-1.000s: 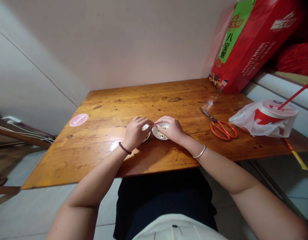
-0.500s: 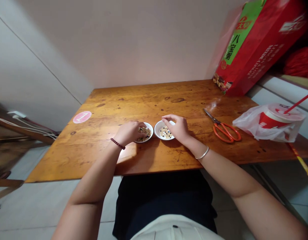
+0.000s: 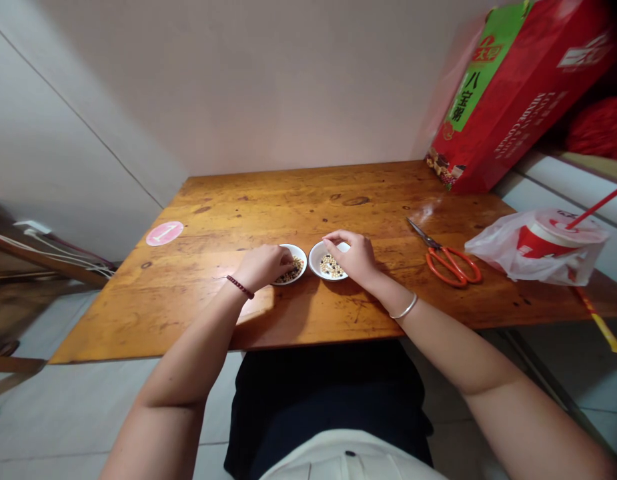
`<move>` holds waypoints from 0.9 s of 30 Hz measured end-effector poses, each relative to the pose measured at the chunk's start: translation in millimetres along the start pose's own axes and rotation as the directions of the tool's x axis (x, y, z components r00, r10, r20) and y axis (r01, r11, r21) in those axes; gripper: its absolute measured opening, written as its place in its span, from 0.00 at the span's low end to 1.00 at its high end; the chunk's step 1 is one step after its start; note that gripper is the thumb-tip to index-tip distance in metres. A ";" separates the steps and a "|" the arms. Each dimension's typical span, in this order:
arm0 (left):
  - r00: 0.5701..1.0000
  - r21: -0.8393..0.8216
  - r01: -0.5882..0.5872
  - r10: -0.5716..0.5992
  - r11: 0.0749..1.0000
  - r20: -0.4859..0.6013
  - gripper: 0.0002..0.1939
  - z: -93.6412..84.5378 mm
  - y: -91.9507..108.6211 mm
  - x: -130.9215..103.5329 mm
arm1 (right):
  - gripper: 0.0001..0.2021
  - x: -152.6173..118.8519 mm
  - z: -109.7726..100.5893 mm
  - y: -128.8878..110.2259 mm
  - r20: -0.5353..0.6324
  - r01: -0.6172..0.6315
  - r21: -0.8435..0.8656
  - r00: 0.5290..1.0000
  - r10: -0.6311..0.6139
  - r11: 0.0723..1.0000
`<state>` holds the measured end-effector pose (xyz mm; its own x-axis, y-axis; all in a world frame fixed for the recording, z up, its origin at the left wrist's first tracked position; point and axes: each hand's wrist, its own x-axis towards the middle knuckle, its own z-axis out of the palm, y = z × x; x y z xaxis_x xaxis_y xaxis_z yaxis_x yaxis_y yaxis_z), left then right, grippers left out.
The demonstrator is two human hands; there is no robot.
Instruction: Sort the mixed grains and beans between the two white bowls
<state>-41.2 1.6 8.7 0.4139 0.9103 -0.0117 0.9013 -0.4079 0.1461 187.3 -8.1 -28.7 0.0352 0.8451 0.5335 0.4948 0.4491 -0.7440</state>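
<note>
Pieces [image 3: 331,267], pale and dark, in left bowl [image 3: 298,252] and right bowl [image 3: 315,255].

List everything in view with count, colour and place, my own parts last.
Table: one, brown, centre
Left bowl: one, white, near edge
Right bowl: one, white, beside it
Small pieces: many, pale and black, in both bowls
Sticker: one, pink, table's left
Scissors: one, orange-handled, right
Cup: one, red-white, far right, bagged
Straw: one, red, in cup
Box: one, red-green, back right
Wall: pale, behind
Cables: several, mostly white, left
Left hand: one, at left bowl
Right hand: one, at right bowl
</note>
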 end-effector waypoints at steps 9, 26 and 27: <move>1.000 -0.041 0.015 -0.016 0.999 -0.023 0.06 -5.9 -0.7 1.5 | 0.06 0.2 0.5 1.2 0.011 0.008 -0.001 1.000 -0.008 1.000; 0.955 -0.303 -0.249 0.181 0.920 -0.233 0.07 -5.4 16.4 4.7 | 0.04 -4.0 -2.7 -6.4 0.142 0.280 -0.065 0.953 -0.269 0.958; 0.955 -0.310 -0.253 0.184 0.917 -0.234 0.07 -5.1 16.2 4.7 | 0.03 -4.0 -1.9 -5.2 0.140 0.288 -0.052 0.950 -0.278 0.956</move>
<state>-25.3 -0.4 16.1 0.5307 0.8106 0.2476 0.6820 -0.5818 0.4432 186.3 -14.4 -26.2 -0.2260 0.7188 0.6575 0.5285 0.6574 -0.5371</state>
